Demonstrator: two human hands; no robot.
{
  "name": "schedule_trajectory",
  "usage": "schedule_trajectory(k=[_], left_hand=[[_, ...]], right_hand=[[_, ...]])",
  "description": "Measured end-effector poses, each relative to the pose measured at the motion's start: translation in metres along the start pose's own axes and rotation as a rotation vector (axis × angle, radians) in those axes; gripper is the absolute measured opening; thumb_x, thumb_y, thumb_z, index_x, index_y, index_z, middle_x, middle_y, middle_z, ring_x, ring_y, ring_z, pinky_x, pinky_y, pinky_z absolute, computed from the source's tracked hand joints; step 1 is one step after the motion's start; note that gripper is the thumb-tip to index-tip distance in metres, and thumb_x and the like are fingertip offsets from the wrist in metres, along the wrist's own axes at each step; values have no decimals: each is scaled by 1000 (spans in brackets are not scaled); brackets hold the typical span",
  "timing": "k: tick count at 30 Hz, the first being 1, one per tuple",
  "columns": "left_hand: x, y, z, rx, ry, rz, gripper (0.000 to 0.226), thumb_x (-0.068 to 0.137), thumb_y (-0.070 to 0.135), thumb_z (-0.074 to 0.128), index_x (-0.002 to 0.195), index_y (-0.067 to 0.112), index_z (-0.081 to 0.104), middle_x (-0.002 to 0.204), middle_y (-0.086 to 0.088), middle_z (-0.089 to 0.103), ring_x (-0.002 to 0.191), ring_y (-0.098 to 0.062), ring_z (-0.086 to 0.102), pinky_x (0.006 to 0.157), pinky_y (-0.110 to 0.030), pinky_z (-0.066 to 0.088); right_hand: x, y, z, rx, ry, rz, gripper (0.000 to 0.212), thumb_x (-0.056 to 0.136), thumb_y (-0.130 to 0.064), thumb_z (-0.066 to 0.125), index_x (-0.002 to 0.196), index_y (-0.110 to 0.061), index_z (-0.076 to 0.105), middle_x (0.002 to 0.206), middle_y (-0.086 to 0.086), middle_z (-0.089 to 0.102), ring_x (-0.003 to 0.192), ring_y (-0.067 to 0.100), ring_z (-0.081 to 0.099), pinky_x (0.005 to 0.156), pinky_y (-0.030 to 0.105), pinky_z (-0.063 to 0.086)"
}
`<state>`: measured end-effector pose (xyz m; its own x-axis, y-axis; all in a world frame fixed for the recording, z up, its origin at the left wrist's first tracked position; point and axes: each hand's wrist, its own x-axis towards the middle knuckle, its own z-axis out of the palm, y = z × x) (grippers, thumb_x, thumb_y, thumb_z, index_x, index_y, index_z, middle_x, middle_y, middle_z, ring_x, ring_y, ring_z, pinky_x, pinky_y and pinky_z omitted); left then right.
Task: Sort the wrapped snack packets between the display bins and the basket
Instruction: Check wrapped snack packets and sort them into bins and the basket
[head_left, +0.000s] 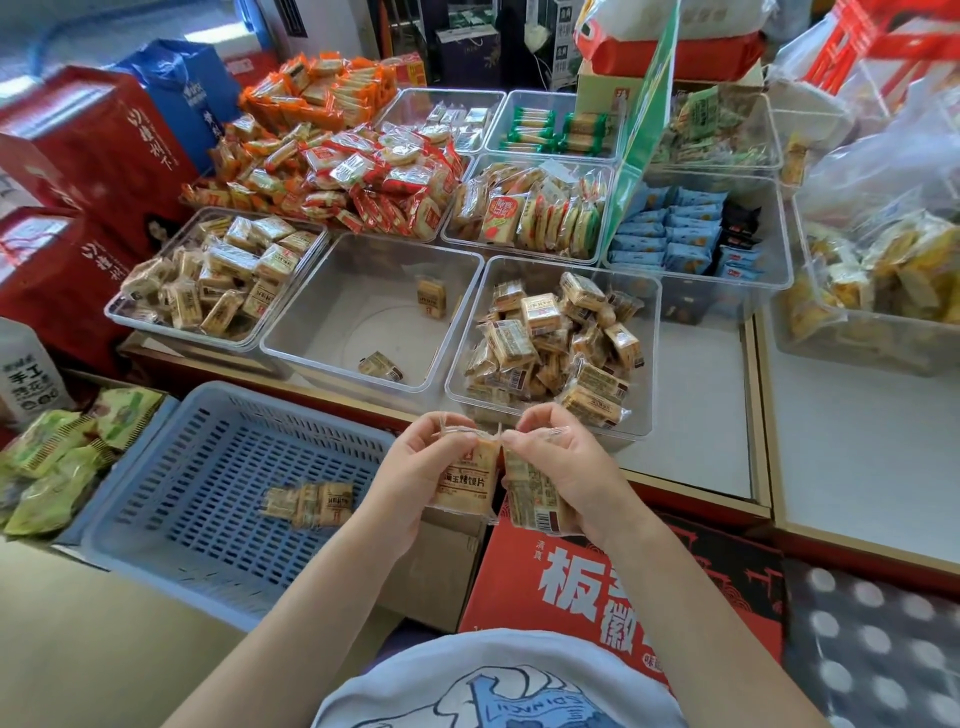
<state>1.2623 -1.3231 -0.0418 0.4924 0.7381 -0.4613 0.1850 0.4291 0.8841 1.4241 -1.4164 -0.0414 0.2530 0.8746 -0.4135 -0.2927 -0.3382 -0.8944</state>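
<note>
The left hand (415, 467) pinches 1 tan snack packet (464, 480) by its top seal; the right hand (561, 457) grips a second packet (535, 499) touching it. Left of them, the blue basket (156, 540) holds 1 packet cluster (309, 503). Beyond, the middle clear bin (291, 332) holds 2 packets.

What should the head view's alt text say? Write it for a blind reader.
Two hands, left hand and right hand, each pinch a wrapped snack packet at its top seal above a blue basket. Behind are clear display bins, one nearly empty, others heaped with packets.
</note>
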Motion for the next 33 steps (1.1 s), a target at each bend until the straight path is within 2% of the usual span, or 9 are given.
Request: schedule_trajectory(k=[5,9,12,16,21,24,26,30,33], left_hand=[[-3,0,3,92,0,71,10,86,28,79,93,34,74,100,-11,76,99,-33,72,87,-52,57],[-4,-4,4,97,64,99,5,92,23,74,94,28,73,94,-11,75,90,-28,72,82,-52,58],[-7,-3,8,110,134,114,5,96,20,68,93,16,69,79,-2,73,76,-19,72,67,-40,59],[-8,-2,9,134,154,141,21,95,24,70,93,3,67,86,-19,73,77,-26,72,69,-45,60],[-6,3,7,-11,50,76,23,86,33,71,92,12,78,96,-17,76,85,-24,72,74,-34,61],[-2,1,11,-14,83,-19,34,102,38,53,105,10,72,102,-20,75,88,-25,71,84,-40,57],[-3,0,15,85,105,-59,40,106,45,42,110,15,68,98,-12,77,87,-19,73,77,-33,58],[-6,1,19,295,-128,-19,58,81,54,68,127,21,56,110,-3,73,92,-13,74,73,-21,57],[-5,2,21,349,-139,-78,71,71,47,81,129,22,50,113,-3,68,90,-11,70,68,-18,54]], right_hand=[[0,1,2,-147,51,-73,12,88,-27,79,96,-23,71,96,10,76,92,25,75,84,43,62],[-1,-3,3,-210,46,-83,10,91,-26,75,91,-17,70,80,-4,71,78,13,73,71,30,60],[0,-1,5,-242,65,-81,17,93,-31,73,88,-16,70,84,5,73,85,24,72,78,38,60],[-2,-3,8,-189,124,-146,16,94,-23,72,85,-10,69,77,10,69,72,27,66,66,35,57],[1,-5,5,-67,204,-143,14,93,-25,74,83,-16,72,95,26,72,84,52,67,71,59,58],[0,-6,5,48,174,-91,16,93,-23,71,80,-14,69,89,21,74,83,36,72,71,45,61],[1,-6,5,138,190,-59,16,94,-21,70,80,-12,69,87,20,72,78,29,71,64,39,61],[4,-6,6,243,235,6,14,89,-25,75,84,-13,71,81,13,75,70,27,72,57,40,61],[3,-9,8,331,105,56,40,80,-37,75,104,-5,69,97,21,75,83,32,74,71,46,64]])
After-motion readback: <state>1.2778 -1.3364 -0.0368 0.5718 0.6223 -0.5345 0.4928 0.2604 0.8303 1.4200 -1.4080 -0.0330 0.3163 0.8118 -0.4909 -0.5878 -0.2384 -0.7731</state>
